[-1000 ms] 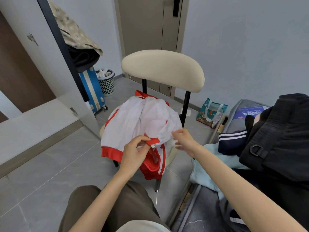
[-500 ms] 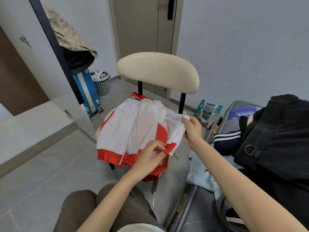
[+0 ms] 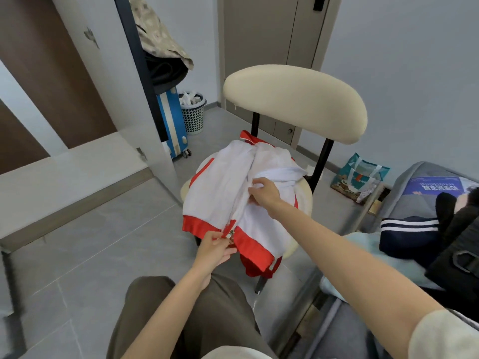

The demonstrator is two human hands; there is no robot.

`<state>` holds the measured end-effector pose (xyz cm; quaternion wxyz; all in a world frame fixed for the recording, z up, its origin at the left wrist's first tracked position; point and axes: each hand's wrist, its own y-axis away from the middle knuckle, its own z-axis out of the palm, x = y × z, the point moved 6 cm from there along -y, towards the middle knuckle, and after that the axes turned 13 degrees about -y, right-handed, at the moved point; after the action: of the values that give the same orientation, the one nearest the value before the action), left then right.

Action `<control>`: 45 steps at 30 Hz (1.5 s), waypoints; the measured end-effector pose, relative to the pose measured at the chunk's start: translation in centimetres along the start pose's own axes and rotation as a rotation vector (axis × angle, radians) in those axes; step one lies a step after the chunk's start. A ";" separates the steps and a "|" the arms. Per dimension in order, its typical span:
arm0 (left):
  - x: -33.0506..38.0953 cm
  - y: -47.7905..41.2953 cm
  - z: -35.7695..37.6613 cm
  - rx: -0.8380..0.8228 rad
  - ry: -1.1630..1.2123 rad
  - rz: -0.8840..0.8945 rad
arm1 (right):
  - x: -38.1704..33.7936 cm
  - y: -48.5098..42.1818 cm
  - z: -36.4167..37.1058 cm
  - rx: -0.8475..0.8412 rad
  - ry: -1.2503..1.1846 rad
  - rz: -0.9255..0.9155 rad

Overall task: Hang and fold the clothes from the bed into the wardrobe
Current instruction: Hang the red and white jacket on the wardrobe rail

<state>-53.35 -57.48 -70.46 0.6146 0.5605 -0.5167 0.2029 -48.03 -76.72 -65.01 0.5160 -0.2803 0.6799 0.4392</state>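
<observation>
Drawn together now, jacket point(image 3: 215, 187) fronts; left hand point(image 3: 216, 248) pinching zip at red hem, right hand point(image 3: 263, 191) pinching white mid-front. Soft, light, floppy; prob. best held at hem & zip edges.

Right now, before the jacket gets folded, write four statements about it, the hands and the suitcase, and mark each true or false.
1. The white-and-red zip jacket lies on the cream chair. True.
2. The left hand pinches the jacket at the zip's lower end. True.
3. The right hand rests on the chair's backrest. False: it grips the jacket's white front.
4. The blue suitcase lies on the bed. False: it stands on the floor.
</observation>
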 end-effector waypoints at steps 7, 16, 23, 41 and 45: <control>-3.2 -2.5 -1.1 0.005 0.047 -0.130 | 4.0 0.7 2.2 -0.147 0.105 0.053; -4.2 -4.9 -1.8 0.249 0.020 0.032 | 6.9 6.1 2.0 -0.150 -0.037 0.044; -6.0 -6.1 -1.9 0.111 0.183 -0.167 | 11.3 7.2 2.7 -0.101 -0.014 0.102; -5.6 -2.8 -2.0 0.000 0.339 0.009 | 14.0 9.3 3.6 -0.129 -0.283 0.396; -5.8 -1.5 -1.4 -0.017 0.266 0.040 | 14.3 9.8 4.3 -0.183 -0.321 0.435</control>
<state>-53.72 -54.75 -75.95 0.6782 0.5131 -0.4433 0.2834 -58.73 -67.42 -75.94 0.4833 -0.1003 0.5913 0.6377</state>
